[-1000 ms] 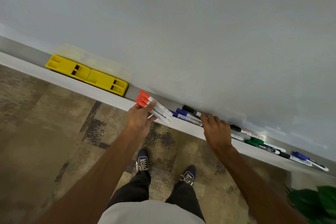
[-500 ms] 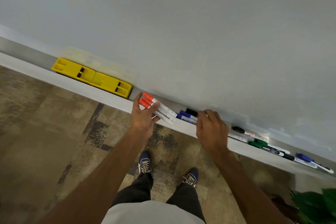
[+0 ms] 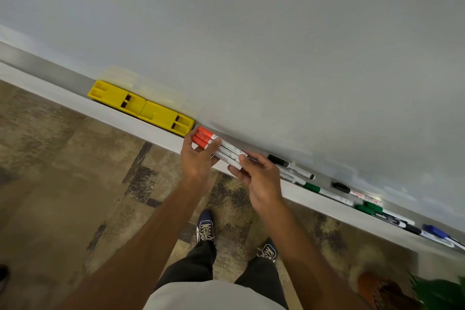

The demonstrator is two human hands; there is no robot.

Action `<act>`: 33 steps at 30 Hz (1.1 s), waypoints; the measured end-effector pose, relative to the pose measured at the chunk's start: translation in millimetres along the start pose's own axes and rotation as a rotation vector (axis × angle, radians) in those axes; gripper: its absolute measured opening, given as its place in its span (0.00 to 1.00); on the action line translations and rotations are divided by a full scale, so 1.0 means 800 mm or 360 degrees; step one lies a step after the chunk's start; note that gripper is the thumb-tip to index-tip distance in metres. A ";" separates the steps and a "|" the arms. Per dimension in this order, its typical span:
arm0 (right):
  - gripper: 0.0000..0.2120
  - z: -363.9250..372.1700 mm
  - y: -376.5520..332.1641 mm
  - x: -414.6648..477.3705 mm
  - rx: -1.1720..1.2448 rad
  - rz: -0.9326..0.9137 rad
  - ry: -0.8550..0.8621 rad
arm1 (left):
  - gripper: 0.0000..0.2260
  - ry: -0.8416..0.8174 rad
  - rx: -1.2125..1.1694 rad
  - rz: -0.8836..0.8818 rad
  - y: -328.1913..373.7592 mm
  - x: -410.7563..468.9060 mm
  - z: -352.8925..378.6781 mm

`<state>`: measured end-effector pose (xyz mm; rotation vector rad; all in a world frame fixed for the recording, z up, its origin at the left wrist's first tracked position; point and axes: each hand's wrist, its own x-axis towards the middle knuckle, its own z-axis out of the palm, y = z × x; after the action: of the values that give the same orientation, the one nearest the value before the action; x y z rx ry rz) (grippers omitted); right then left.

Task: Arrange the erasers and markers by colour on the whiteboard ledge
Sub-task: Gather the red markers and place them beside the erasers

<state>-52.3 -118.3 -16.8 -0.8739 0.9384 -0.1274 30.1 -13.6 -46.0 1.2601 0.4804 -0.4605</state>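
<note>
Two yellow erasers [image 3: 118,98] [image 3: 166,118] lie end to end on the whiteboard ledge [image 3: 75,106]. Just right of them my left hand [image 3: 198,161] holds three red-capped markers [image 3: 205,137] in a bundle above the ledge. My right hand [image 3: 259,178] is closed against the white tail ends of that bundle. Only a sliver of blue shows beside its thumb, and the blue markers it covers are otherwise hidden. Further right on the ledge lie a black marker [image 3: 289,166], a green marker [image 3: 327,192], another black one [image 3: 352,191], a green pair [image 3: 370,209] and a blue marker [image 3: 437,233].
The whiteboard [image 3: 276,45] fills the upper view. Below the ledge are patterned brown carpet [image 3: 63,196] and my shoes [image 3: 206,226]. A potted plant [image 3: 440,292] stands at the bottom right corner.
My right hand closed over the two blue markers, lifted them off the ledge and moved left to meet the red bundle. The left hand kept the red markers next to the yellow erasers.
</note>
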 end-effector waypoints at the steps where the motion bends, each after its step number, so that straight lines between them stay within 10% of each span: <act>1: 0.12 0.003 0.000 0.003 -0.0013 -0.0006 0.0002 | 0.27 0.0014 -0.0002 0.0002 -0.001 0.002 -0.001; 15: 0.11 0.014 -0.004 0.049 -0.0184 -0.0121 0.0003 | 0.26 -0.0028 0.0098 -0.0029 0.016 0.033 -0.036; 21: 0.12 0.014 0.005 0.062 -0.0346 -0.0173 0.0033 | 0.16 0.0259 0.1175 0.0682 0.019 0.013 -0.060; 25: 0.10 0.020 0.010 0.067 -0.0503 -0.0225 0.0061 | 0.21 -0.0157 0.1905 0.1215 0.004 0.009 -0.064; 33: 0.11 0.036 0.015 0.067 -0.0648 -0.0225 0.0172 | 0.37 -0.0730 0.2849 0.1301 -0.035 0.038 -0.069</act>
<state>-0.9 -117.5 -51.9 -1.3214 1.0210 -0.1071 33.8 31.1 -98.7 2.7170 -1.1492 -0.3861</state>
